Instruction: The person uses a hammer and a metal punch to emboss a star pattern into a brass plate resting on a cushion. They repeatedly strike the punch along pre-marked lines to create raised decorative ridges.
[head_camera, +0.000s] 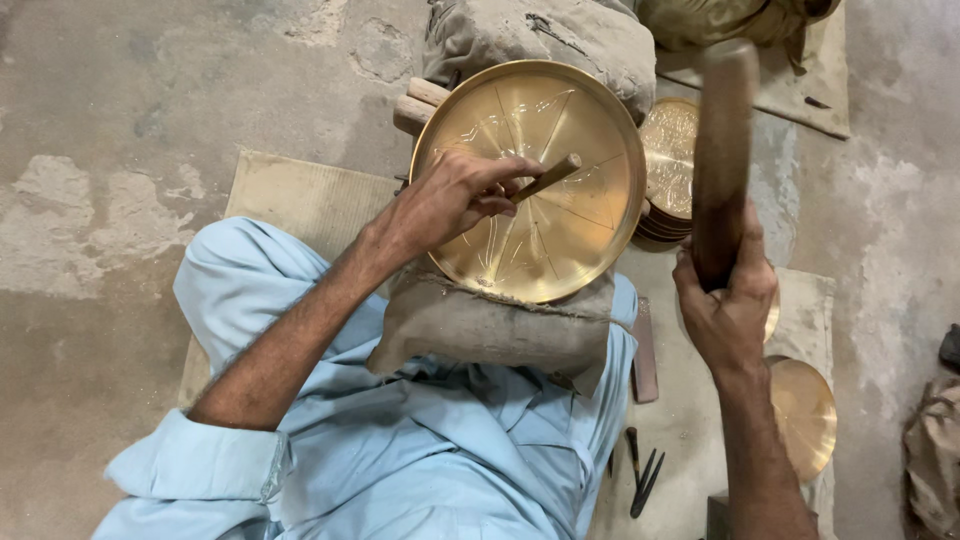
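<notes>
A thin wooden-handled chisel is pinched in the left hand against the round engraved brass plate, propped on a grey padded sack. A dark wooden mallet is gripped, raised, by the right hand.

A rough concrete floor carries a cardboard mat, stacked brass plates and dark tools.

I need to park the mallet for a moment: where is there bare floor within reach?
Bare concrete floor lies left of the cardboard mat. Crowded: the right side, with stacked brass plates, another plate, a flat file and small tools around the right hand.
</notes>
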